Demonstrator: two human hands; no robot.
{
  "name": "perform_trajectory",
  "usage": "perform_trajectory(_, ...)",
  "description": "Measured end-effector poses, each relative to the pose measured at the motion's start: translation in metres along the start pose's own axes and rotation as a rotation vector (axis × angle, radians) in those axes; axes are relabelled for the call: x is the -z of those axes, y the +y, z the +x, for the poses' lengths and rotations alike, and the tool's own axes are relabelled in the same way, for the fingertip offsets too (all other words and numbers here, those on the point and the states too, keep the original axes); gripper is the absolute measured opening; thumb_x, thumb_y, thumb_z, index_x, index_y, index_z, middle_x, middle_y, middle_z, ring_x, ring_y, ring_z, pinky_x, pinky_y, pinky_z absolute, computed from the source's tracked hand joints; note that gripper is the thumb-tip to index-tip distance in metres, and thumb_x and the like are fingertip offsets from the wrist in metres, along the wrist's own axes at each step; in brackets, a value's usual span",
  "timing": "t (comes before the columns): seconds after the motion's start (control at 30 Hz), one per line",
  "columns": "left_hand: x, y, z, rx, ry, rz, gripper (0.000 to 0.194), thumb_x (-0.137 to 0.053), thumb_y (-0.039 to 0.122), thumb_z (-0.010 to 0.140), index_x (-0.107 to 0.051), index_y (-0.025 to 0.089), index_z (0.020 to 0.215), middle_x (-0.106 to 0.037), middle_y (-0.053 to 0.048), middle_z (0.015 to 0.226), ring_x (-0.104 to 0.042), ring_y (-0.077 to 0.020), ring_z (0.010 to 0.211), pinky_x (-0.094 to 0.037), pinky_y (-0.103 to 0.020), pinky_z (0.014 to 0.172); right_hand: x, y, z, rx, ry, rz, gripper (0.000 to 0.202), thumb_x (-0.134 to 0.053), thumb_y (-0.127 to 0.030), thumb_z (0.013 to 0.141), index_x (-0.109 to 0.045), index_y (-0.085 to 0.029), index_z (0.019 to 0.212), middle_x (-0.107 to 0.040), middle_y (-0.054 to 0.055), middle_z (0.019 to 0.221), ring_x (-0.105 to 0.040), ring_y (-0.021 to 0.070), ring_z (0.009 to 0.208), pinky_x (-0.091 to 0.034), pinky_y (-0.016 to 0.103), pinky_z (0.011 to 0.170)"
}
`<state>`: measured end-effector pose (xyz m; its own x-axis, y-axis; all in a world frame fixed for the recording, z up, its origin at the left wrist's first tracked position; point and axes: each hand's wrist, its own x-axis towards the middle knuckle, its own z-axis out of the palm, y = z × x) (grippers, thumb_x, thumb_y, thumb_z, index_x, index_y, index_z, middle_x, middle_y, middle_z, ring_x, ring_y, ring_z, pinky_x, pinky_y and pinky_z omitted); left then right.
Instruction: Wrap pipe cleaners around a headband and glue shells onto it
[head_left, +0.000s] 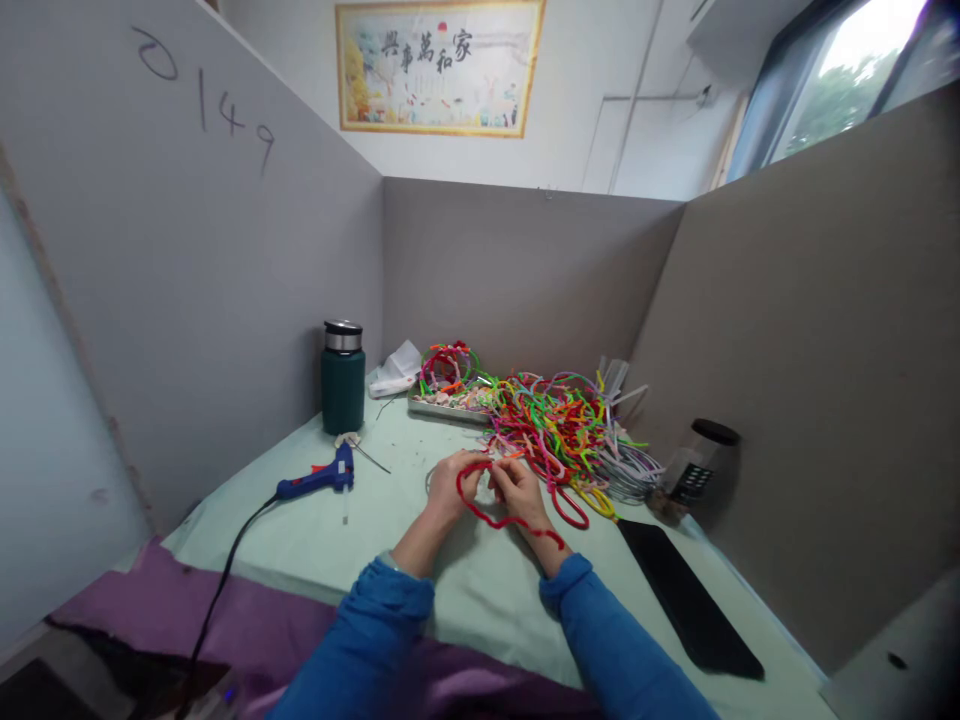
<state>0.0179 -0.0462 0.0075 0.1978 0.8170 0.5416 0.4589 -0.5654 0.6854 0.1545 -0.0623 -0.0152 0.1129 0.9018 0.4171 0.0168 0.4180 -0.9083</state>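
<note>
Evidently, our left hand [452,487] and right hand [523,490] both pinch the red fuzzy stem [498,524] above the bench [386,535], in from its near edge; we should grip lightly, sparing the stem's fuzz.

Got a flask [343,390] on the tabletop [390,535] at left, glue gun [319,478] before it; centre, strand [498,524] across left hand [452,487] and right hand [521,492]; behind, tray [448,412] with heap [553,415] to its right; far right, slab [690,600] before jar [691,478].
</note>
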Motion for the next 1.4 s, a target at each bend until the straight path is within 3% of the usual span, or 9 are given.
perform_trajectory(0.47,0.001,0.004,-0.001,-0.053,-0.025,0.151,0.018,-0.057,0.017,0.081,-0.073,0.020,0.089,-0.072,-0.004,0.091,-0.065,-0.0161,0.082,-0.047,-0.025,0.074,0.001,-0.010,-0.003,-0.069,-0.004,0.041,0.027,-0.066,-0.042,0.071,-0.055,-0.018,0.065,-0.054,-0.004,0.053,-0.041,0.0072,0.041,-0.029,0.020,0.039)
perform_trajectory(0.8,0.000,0.003,-0.001,-0.049,0.006,0.046,0.018,-0.059,0.017,0.078,-0.072,0.021,0.090,-0.073,-0.003,0.091,-0.065,-0.0150,0.078,-0.048,-0.024,0.072,0.005,0.000,0.001,-0.083,-0.033,0.058,0.029,-0.063,-0.045,0.075,-0.057,-0.017,0.067,-0.055,-0.004,0.054,-0.042,0.0067,0.040,-0.030,0.020,0.038)
perform_trajectory(1.0,-0.003,-0.002,0.001,-0.043,0.029,0.010,0.019,-0.057,0.017,0.079,-0.072,0.022,0.089,-0.073,-0.002,0.092,-0.064,-0.0143,0.080,-0.047,-0.023,0.069,0.007,-0.004,0.001,-0.084,-0.016,0.076,0.028,-0.065,-0.044,0.073,-0.061,-0.017,0.079,-0.057,-0.003,0.059,-0.043,0.0065,0.040,-0.030,0.019,0.038)
perform_trajectory(1.4,0.000,0.004,-0.002,-0.041,-0.012,-0.006,0.021,-0.054,0.019,0.079,-0.069,0.021,0.093,-0.071,-0.001,0.088,-0.058,-0.0098,0.064,-0.042,-0.019,0.060,0.000,-0.006,0.000,-0.060,-0.022,0.074,0.032,-0.063,-0.050,0.073,-0.059,-0.017,0.073,-0.054,-0.004,0.055,-0.039,0.0069,0.038,-0.027,0.021,0.037)
